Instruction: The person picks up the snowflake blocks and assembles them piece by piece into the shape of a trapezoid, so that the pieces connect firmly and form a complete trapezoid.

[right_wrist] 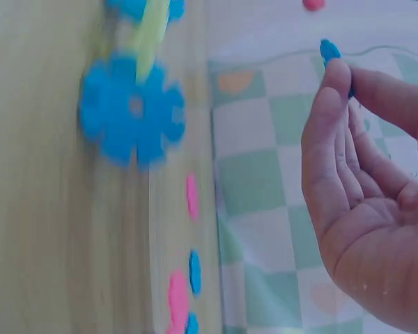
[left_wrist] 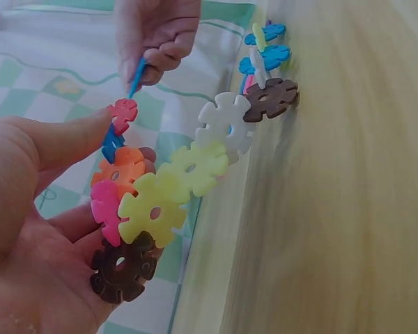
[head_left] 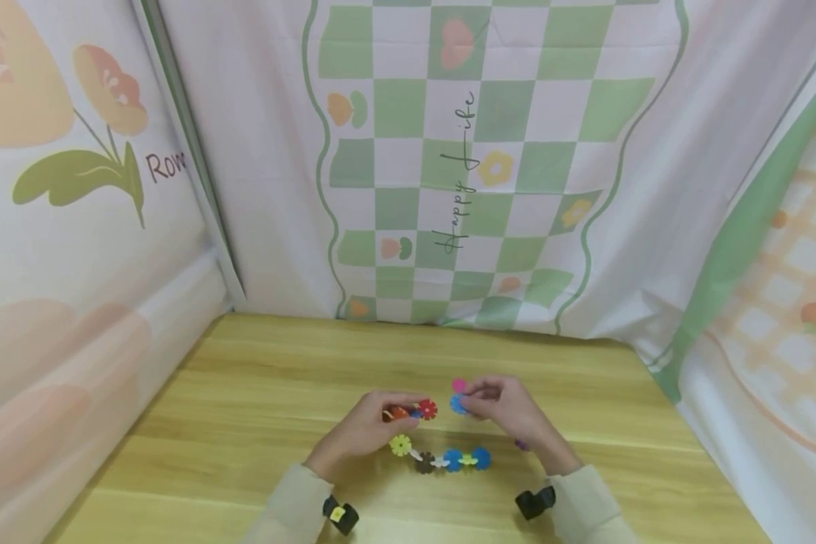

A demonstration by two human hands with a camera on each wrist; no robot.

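Note:
My left hand [head_left: 362,428] grips a bunch of notched plastic flower discs. In the left wrist view these are a brown disc [left_wrist: 122,267], a yellow disc [left_wrist: 152,211], a pink disc [left_wrist: 106,210], an orange disc [left_wrist: 118,169] and a small blue one [left_wrist: 112,145]. A red disc [head_left: 428,409] sticks out past the fingertips towards the right hand. Between thumb and fingers, my right hand [head_left: 510,408] pinches a blue disc [head_left: 458,404], close to the red one. A chain of slotted discs [head_left: 425,462] trails below; whether it joins the held bunch I cannot tell.
A pink disc [head_left: 459,385] shows just behind the right fingers, and a purple piece [head_left: 521,444] sits by the right wrist. Several loose pink and blue discs [right_wrist: 195,273] lie on the wooden table [head_left: 258,378]. Printed curtains [head_left: 272,189] stand around it.

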